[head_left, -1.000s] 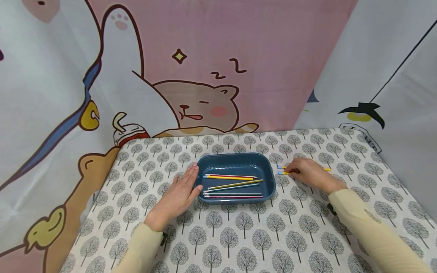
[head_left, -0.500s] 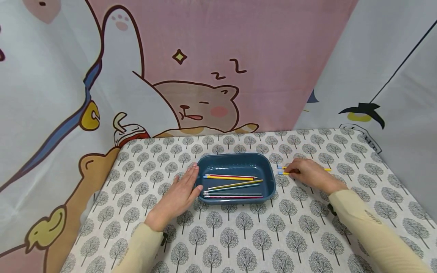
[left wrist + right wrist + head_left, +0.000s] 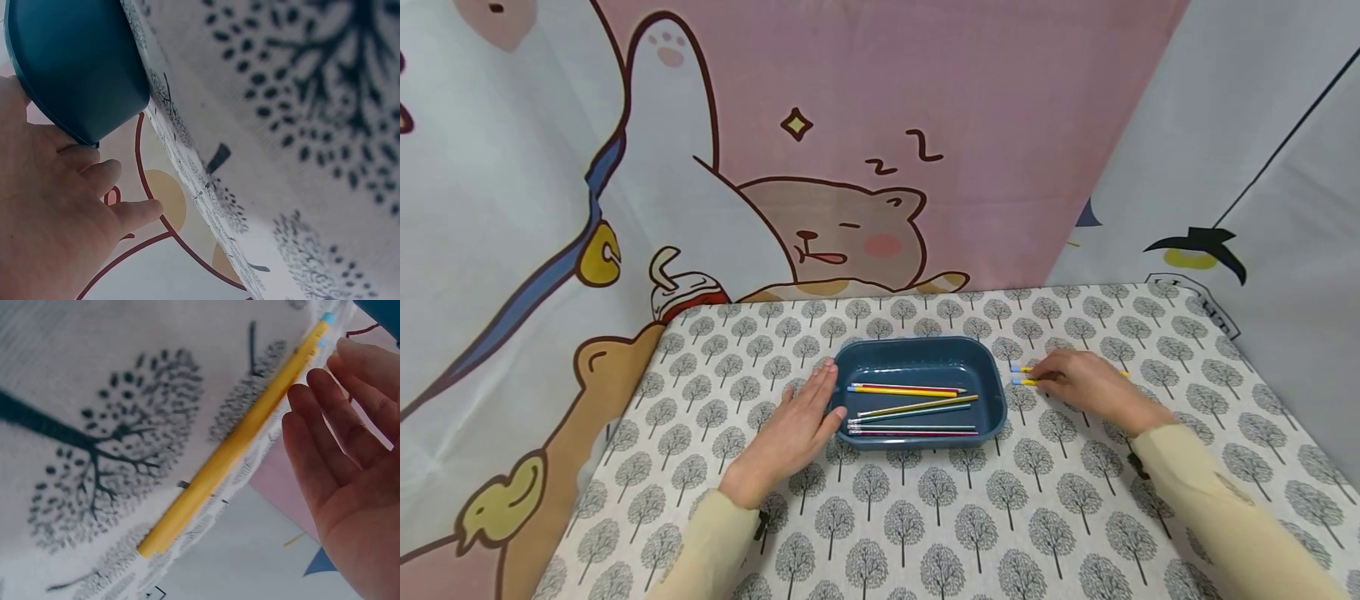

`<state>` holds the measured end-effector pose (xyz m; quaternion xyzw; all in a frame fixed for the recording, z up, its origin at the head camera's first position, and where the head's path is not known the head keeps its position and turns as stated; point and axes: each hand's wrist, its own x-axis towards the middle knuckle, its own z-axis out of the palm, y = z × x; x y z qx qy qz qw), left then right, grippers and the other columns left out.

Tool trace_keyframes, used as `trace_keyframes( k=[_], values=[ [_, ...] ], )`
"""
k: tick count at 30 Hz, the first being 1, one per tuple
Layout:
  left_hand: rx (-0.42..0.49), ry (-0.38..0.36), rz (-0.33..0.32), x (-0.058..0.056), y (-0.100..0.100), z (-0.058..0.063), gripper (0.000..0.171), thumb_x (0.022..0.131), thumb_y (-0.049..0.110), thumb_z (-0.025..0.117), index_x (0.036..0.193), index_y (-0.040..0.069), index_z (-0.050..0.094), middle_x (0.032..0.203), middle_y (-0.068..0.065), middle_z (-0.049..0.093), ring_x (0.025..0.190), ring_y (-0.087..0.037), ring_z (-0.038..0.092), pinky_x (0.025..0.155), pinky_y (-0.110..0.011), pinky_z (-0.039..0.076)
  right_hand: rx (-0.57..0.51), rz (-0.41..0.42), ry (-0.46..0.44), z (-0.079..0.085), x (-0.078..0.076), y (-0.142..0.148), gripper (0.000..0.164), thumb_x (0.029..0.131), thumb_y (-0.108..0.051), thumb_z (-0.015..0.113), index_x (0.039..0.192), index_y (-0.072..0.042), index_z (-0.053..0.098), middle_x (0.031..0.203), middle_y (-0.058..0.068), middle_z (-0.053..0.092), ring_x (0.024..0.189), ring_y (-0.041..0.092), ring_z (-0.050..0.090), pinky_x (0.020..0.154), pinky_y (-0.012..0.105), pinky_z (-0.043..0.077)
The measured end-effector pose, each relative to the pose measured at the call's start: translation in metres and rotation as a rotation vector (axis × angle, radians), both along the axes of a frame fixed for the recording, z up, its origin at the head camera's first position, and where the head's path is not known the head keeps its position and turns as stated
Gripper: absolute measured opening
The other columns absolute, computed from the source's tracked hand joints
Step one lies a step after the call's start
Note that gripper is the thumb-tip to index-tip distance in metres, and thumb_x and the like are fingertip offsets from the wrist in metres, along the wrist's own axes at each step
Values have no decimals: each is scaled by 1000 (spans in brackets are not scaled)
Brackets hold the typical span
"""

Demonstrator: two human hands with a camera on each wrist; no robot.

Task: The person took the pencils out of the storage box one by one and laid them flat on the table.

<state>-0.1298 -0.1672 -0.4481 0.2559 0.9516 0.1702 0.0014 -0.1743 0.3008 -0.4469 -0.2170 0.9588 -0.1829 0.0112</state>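
A blue rectangular tray (image 3: 917, 443) stands on the table with several pencils (image 3: 917, 432) lying lengthwise inside, including red, yellow, gold and green ones. My left hand (image 3: 793, 429) rests along its left end, fingers extended against the outer wall and thumb at the front corner. In the left wrist view, fingertips meet the tray (image 3: 81, 69) at its rim. To the right of the tray, two yellow pencils (image 3: 1026, 382) with blue ends lie side by side. Over them is my right hand (image 3: 1090, 383); in the right wrist view its loosely bent fingers are beside the yellow pencils (image 3: 231, 447).
A white cloth with a tree print (image 3: 902, 521) covers the table. Behind and at the sides hang cartoon-printed curtains (image 3: 985, 167), close to the table's far edge.
My right hand has shifted slightly to the right over the yellow pencils, which lie almost where they were. The left hand and the tray stay in place.
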Motion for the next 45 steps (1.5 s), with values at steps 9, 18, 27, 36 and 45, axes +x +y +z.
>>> trace_keyframes(
  k=[9, 18, 27, 36, 45],
  values=[
    [4, -28, 25, 1, 0, 0, 71, 113, 48, 32, 165, 3, 15, 172, -13, 14, 156, -33, 21, 121, -64, 23, -40, -56, 33, 24, 17, -5, 28, 101, -24, 70, 122, -6, 74, 134, 22, 65, 124, 45, 61, 102, 64, 49],
    [9, -30, 24, 1, -1, 1, 70, 113, 47, 32, 165, 3, 15, 172, -12, 13, 156, -34, 21, 121, -65, 22, -93, -83, 76, 42, 27, -13, 51, 104, -39, 64, 141, -5, 61, 150, 21, 52, 137, 48, 47, 108, 70, 38],
    [6, -44, 29, 1, -1, 1, 71, 112, 50, 29, 165, 6, 15, 172, -10, 12, 157, -33, 20, 122, -64, 22, -173, -76, 141, 53, 32, -30, 58, 102, -38, 68, 148, -6, 56, 159, 17, 44, 143, 45, 40, 110, 70, 34],
    [7, -36, 21, 1, -1, 0, 70, 113, 47, 33, 165, 4, 15, 172, -12, 12, 156, -35, 23, 121, -65, 22, -212, -57, 119, 62, 34, -55, 64, 103, -42, 64, 157, -12, 47, 167, 8, 33, 154, 39, 26, 118, 68, 27],
    [11, -29, 19, 0, 0, -1, 70, 113, 47, 34, 165, 4, 15, 172, -12, 13, 156, -35, 23, 121, -66, 22, -229, 7, 127, 63, 33, -79, 64, 104, -42, 63, 158, -14, 45, 167, 7, 34, 153, 37, 28, 117, 67, 28]
  ],
)
